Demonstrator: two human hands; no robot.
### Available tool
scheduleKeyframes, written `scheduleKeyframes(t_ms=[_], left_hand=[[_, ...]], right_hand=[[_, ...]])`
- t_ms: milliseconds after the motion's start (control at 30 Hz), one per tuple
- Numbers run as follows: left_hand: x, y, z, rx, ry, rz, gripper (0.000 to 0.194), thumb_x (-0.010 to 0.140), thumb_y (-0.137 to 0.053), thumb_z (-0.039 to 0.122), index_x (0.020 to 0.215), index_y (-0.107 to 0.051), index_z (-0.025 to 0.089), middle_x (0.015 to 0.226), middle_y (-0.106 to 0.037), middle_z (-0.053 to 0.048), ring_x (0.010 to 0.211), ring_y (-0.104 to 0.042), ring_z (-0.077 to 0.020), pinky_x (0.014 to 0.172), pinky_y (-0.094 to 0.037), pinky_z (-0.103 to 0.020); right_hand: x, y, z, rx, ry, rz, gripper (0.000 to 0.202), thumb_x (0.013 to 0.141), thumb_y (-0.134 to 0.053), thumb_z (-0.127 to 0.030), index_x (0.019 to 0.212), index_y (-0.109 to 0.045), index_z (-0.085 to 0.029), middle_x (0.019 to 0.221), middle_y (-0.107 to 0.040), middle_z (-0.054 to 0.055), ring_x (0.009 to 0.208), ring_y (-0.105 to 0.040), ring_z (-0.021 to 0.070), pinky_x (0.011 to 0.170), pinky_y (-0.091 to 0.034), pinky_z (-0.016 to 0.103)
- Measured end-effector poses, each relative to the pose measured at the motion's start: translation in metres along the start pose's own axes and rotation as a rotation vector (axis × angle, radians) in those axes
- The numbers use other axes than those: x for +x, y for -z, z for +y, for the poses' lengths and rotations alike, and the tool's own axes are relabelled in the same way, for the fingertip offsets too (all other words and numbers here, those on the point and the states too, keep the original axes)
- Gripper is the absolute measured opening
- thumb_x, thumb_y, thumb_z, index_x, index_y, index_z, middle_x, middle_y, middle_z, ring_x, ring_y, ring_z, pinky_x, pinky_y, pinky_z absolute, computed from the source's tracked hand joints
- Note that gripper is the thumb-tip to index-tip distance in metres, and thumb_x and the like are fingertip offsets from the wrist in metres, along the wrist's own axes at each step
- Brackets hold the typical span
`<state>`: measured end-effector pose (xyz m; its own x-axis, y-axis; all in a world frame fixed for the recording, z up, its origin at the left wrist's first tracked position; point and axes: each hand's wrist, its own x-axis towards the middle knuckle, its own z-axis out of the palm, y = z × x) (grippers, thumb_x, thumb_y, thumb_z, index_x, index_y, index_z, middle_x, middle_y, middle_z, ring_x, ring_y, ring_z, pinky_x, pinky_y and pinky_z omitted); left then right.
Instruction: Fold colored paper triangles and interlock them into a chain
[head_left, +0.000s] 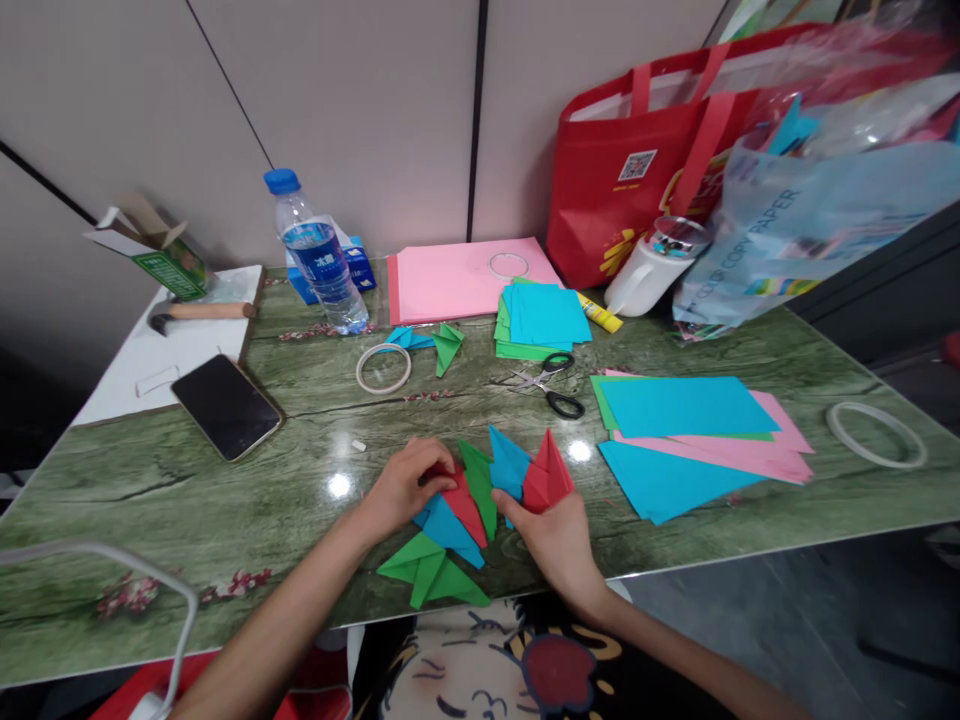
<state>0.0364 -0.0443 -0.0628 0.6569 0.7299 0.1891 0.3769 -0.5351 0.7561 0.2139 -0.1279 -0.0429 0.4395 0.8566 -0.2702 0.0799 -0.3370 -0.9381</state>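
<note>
Folded paper pieces in green, blue and red lie in a fan near the table's front edge. My left hand [412,485] is closed, thumb and fingertips pinching the top of a red folded paper piece [466,508]. Under and beside that piece are a blue folded piece [448,530] and a green one [427,572]; another green piece [480,480] stands to its right. My right hand [559,540] is closed around a second red folded piece [548,472], its thumb against a blue folded piece [508,462]. Whether these pieces are joined to each other, I cannot tell.
Scissors [551,385], a tape roll [384,369] and small square sheets [547,314] lie beyond my hands. Cut paper strips [690,405] are at right, a phone [226,406] and hammer [202,313] at left. A water bottle [322,260], white mug [649,270] and red bag [600,190] stand behind.
</note>
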Motion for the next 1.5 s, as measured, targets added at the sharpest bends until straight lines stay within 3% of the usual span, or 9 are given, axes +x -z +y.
scheduleKeyframes(t_ms=[267, 500, 767, 1133, 1500], left_hand=[[0.001, 0.001, 0.0, 0.002, -0.045, -0.008, 0.008, 0.086, -0.057, 0.026, 0.086, -0.059, 0.018, 0.085, -0.064, -0.004, 0.083, -0.057, -0.0165, 0.079, -0.041, -0.03], [0.0, 0.001, 0.002, 0.001, 0.014, -0.033, 0.006, 0.084, -0.06, 0.022, 0.088, -0.057, 0.019, 0.085, -0.064, -0.002, 0.082, -0.057, -0.0167, 0.08, -0.04, -0.031], [-0.005, -0.005, 0.0, -0.091, 0.152, -0.032, 0.043, 0.077, -0.061, 0.011, 0.114, -0.044, 0.024, 0.091, -0.059, -0.001, 0.088, -0.057, -0.0169, 0.079, -0.045, -0.03], [-0.007, -0.006, 0.001, -0.008, 0.149, -0.015, 0.055, 0.077, -0.061, 0.01, 0.125, -0.04, 0.028, 0.097, -0.055, -0.001, 0.092, -0.051, -0.0182, 0.084, -0.044, -0.033], [-0.002, -0.002, 0.013, -0.074, 0.201, -0.075, 0.066, 0.077, -0.055, 0.008, 0.135, -0.028, 0.026, 0.078, -0.055, 0.003, 0.076, -0.054, -0.0149, 0.076, -0.043, -0.029]], right_hand=[[0.0, -0.002, 0.002, 0.021, 0.013, 0.016, 0.022, 0.058, -0.068, -0.032, 0.059, -0.052, -0.018, 0.05, -0.052, -0.002, 0.047, -0.046, 0.0133, 0.045, -0.042, 0.026], [-0.001, -0.002, 0.001, -0.014, 0.012, 0.037, 0.024, 0.057, -0.069, -0.034, 0.064, -0.054, -0.016, 0.05, -0.049, -0.003, 0.046, -0.045, 0.0136, 0.043, -0.04, 0.026], [0.0, -0.002, 0.001, 0.023, 0.017, 0.039, 0.025, 0.055, -0.07, -0.035, 0.058, -0.052, -0.018, 0.05, -0.055, -0.001, 0.047, -0.05, 0.0156, 0.045, -0.044, 0.028], [-0.003, -0.003, 0.003, 0.059, 0.053, 0.006, 0.022, 0.06, -0.069, -0.031, 0.072, -0.062, -0.015, 0.064, -0.068, 0.004, 0.06, -0.063, 0.0213, 0.059, -0.054, 0.032], [-0.005, -0.003, 0.011, 0.034, 0.108, -0.018, 0.02, 0.065, -0.068, -0.031, 0.076, -0.064, -0.015, 0.067, -0.069, 0.005, 0.069, -0.066, 0.0231, 0.063, -0.055, 0.032]])
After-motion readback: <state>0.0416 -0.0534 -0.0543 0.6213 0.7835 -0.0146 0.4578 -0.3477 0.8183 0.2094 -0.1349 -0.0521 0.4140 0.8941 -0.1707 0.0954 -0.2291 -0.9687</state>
